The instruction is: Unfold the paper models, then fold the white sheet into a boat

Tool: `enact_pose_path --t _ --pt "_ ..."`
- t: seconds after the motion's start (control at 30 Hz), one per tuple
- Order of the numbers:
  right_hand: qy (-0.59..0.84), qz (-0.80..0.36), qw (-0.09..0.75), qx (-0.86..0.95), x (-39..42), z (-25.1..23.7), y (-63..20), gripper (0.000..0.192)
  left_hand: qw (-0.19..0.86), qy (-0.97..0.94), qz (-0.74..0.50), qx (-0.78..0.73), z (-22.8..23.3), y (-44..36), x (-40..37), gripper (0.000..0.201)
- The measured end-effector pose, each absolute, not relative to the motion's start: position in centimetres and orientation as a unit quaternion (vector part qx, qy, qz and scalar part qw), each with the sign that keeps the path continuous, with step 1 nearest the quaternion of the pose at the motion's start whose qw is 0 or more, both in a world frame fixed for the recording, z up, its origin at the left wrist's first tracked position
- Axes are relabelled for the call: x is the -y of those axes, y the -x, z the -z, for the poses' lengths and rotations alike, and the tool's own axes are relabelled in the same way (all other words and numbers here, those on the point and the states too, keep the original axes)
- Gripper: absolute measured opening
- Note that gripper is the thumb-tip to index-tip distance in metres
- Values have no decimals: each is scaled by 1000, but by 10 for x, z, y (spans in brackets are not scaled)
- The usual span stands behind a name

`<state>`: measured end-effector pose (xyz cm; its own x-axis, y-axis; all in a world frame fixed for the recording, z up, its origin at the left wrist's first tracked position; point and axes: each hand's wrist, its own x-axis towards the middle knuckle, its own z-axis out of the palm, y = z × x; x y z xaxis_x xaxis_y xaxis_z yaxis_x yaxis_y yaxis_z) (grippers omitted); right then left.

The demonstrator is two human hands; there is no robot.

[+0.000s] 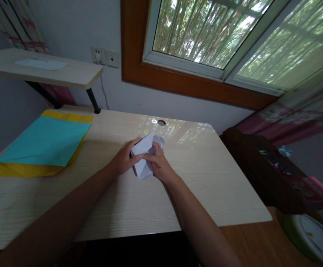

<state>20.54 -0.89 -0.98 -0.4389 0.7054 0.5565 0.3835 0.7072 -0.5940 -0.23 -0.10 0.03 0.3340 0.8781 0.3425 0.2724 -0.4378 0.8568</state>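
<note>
Folded, angular white paper piece (142,171), one, pinched in bare left hand (123,158) and bare right hand (160,164). Hazard: uneven thumb pressure could miscrease or tear it.

The bright window (197,33) glares off the desk (206,178).

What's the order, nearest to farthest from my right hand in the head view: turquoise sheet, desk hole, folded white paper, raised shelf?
1. Folded white paper: held in your right hand.
2. Desk hole: straight ahead of the hand.
3. Turquoise sheet: to the left.
4. Raised shelf: upper left, beyond the turquoise sheet.
</note>
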Motion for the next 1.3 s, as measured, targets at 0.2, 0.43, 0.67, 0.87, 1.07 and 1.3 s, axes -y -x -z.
enact_pose_path --t 0.2,0.43,0.67,0.87,1.07,1.3 --pt "350 -157 411 827 7 4 -211 51 413 -677 -431 -430 6 9 -5 69" --pt "377 -159 457 790 7 -6 -216 54 465 -623 -447 -442 8 10 -8 62" --pt "391 -153 467 778 7 -7 -218 49 473 -579 -467 -472 2 11 -9 59" --pt "403 -140 470 773 8 -8 -219 46 477 -533 -487 -500 1 14 -12 51" --pt "405 -145 506 748 9 -11 -220 43 504 -505 -501 -490 2 14 -12 50" --pt "418 -195 546 700 6 -9 -224 39 435 -561 -492 -504 -5 19 -11 50"
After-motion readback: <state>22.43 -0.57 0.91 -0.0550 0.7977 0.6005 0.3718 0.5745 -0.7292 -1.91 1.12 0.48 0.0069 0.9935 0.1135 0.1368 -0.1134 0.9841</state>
